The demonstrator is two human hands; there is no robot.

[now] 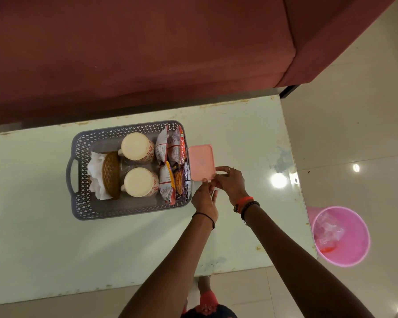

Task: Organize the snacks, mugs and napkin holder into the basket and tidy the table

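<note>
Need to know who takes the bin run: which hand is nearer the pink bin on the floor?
Right. The right hand is at the pink box's near corner, on the side toward the pink bin. The left hand sits beside it, nearer the basket, farther from the bin.

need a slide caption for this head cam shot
Both hands, left hand and right hand, grip a pink lidded box beside the packed grey basket.

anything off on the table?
Mostly tidy. Only the pink box sits outside the basket, against its right side, both hands at its near corner. Mugs lie upside down inside.
</note>
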